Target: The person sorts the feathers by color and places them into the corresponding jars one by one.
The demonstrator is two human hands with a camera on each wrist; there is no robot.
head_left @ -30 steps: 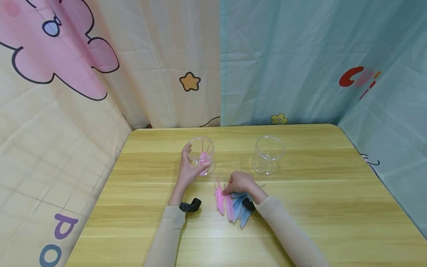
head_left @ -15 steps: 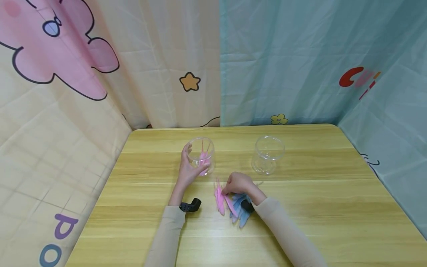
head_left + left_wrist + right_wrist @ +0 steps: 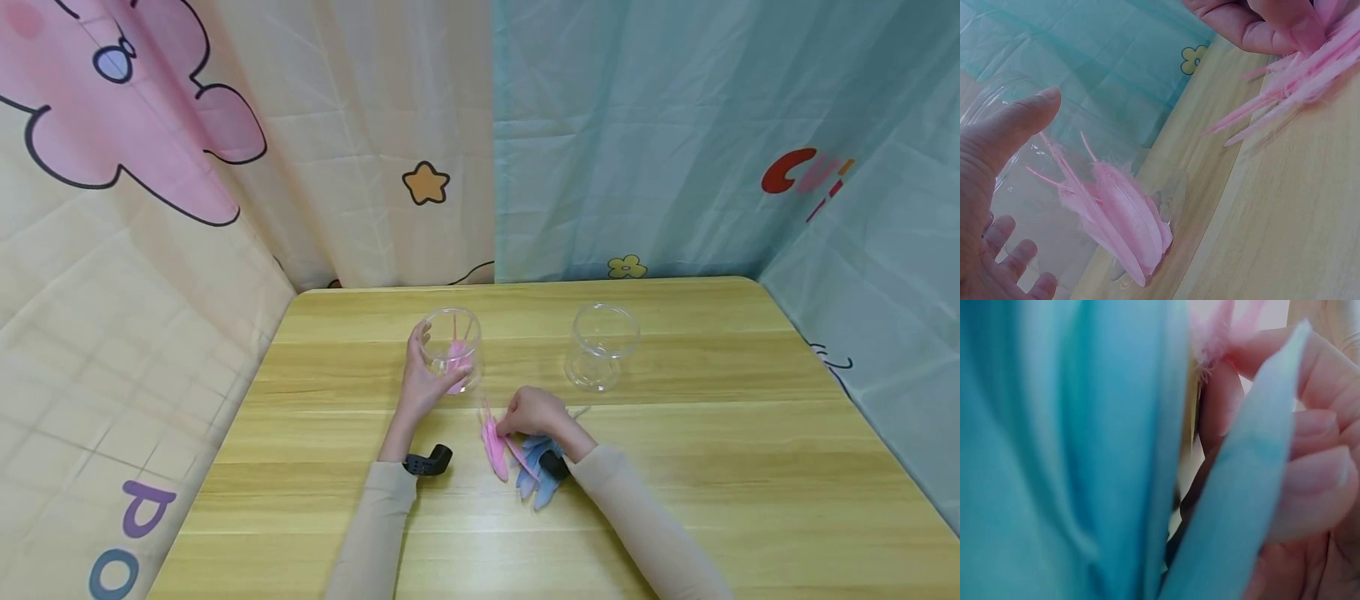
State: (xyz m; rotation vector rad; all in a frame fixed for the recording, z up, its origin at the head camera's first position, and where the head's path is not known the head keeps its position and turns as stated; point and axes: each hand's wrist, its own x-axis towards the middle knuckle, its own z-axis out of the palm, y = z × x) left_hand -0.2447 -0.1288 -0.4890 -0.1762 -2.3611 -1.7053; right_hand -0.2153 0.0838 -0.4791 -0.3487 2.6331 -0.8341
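My left hand (image 3: 423, 379) grips a clear glass cup (image 3: 477, 336) from its left side, thumb toward the front. Several pink feathers (image 3: 1138, 219) stand inside the cup, quills up. My right hand (image 3: 536, 410) pinches a pink feather (image 3: 522, 461) between thumb and index finger, low over the table. Right beside its fingertips lie more pink feathers (image 3: 493, 450). Partly hidden beneath that hand and wrist is a pile of blue feathers (image 3: 538, 492). In the right wrist view, blurred blue feathers (image 3: 1104, 425) cover much of the hand.
Another clear glass cup (image 3: 602, 354) stands toward the back right of the wooden table (image 3: 712, 467). Printed curtains (image 3: 630, 133) hang behind the table and at its sides. Each wrist wears a black camera strap (image 3: 428, 462).
My right hand has shifted slightly left, drawing the pink feather toward the other pink ones, while its lower tip has swung right over the blue pile. The left hand keeps still on the cup.
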